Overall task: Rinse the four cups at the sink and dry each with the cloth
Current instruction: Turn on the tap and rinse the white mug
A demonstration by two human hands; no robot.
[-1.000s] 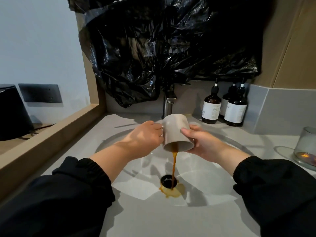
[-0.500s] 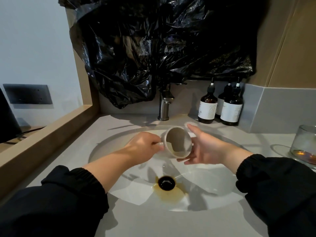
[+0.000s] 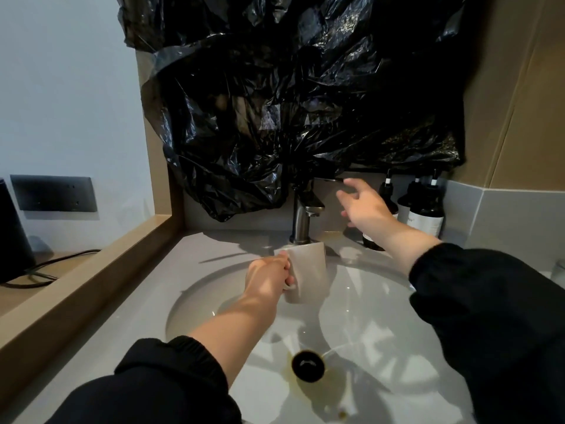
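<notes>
A grey-white mug (image 3: 307, 272) is held upright over the white sink basin (image 3: 214, 298), just below the metal tap (image 3: 303, 220). My left hand (image 3: 269, 275) grips it by the handle. My right hand (image 3: 363, 206) is raised beside the tap with fingers spread, close to the lever at the tap's top, holding nothing. Brown coffee residue stains the basin around the black drain (image 3: 308, 365). No water is visible from the spout. No cloth is in view.
Dark pump bottles (image 3: 426, 212) stand on the counter right of the tap. A black plastic sheet (image 3: 290, 96) hangs over the wall above. A glass (image 3: 559, 270) shows at the far right edge. A wooden ledge (image 3: 79, 280) runs along the left, with a black appliance (image 3: 13, 237) behind it.
The mug, first tipped and pouring coffee into the drain, has been turned upright under the tap. My right hand let go of the mug and rose toward the tap lever.
</notes>
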